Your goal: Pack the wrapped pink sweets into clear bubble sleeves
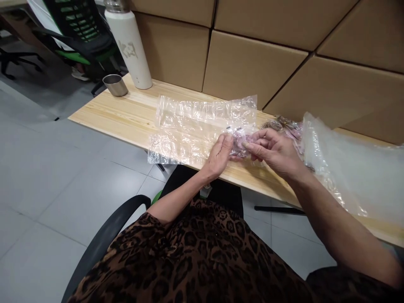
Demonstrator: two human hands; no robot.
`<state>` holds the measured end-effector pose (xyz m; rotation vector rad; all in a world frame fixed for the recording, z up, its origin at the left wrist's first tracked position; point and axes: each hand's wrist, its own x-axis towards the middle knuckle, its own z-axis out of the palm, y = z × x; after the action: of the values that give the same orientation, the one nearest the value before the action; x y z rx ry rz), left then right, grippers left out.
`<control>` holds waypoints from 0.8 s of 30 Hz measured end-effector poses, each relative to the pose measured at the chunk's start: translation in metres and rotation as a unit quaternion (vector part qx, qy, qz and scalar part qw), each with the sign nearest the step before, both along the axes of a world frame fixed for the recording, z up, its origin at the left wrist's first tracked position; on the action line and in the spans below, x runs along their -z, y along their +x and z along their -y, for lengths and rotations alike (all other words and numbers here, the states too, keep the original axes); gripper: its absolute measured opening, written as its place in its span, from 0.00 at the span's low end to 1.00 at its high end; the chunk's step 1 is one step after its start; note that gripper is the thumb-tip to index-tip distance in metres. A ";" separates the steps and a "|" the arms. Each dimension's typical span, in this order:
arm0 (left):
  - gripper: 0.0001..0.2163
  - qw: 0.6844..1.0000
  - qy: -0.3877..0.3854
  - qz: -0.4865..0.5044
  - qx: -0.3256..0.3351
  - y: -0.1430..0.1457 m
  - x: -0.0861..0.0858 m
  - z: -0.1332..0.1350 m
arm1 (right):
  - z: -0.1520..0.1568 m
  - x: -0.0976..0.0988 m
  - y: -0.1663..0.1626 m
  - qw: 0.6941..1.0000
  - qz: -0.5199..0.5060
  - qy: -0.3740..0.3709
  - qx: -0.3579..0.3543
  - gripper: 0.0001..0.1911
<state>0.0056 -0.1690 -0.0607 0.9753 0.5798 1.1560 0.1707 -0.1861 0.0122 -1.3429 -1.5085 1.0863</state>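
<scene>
Between my hands is a small clear plastic bag (239,141) with something pinkish-purple and crumpled inside; what that is I cannot make out. My left hand (219,155) grips the bag's left side, thumb on top. On its other side my right hand (274,149) pinches the bag between thumb and fingers. Clear, wrinkled plastic bags (186,126) lie flat on the wooden table (94,111), just left of and behind my left hand. Beyond my right hand sits a pile of pink and brown crumpled pieces (292,131), partly hidden by that hand.
A large clear plastic bag (356,168) covers the table's right part. Stacked cardboard boxes (252,63) stand along the back edge. At the left end are a white bottle (131,50) and a metal cup (116,86). An office chair (78,33) stands beyond the table.
</scene>
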 end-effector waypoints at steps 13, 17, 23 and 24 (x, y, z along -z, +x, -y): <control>0.29 0.997 0.055 -0.040 0.030 -0.003 0.001 0.002 | 0.003 0.009 -0.007 1.000 0.009 -0.019 0.014 0.31; 0.29 0.997 0.062 -0.016 0.032 -0.004 -0.001 0.003 | 0.007 0.004 -0.001 0.997 0.039 0.050 0.035 0.30; 0.31 0.992 0.100 -0.037 0.068 -0.008 0.001 0.003 | 0.011 0.006 0.003 0.997 0.068 0.014 -0.045 0.22; 0.31 0.991 0.099 -0.037 0.079 -0.008 0.002 0.003 | 0.010 0.008 0.004 0.997 0.063 0.011 -0.053 0.20</control>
<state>-0.0027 -0.1717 -0.0624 1.2175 0.4440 1.0530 0.1748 -0.1964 0.0040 -1.3496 -1.6965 1.0642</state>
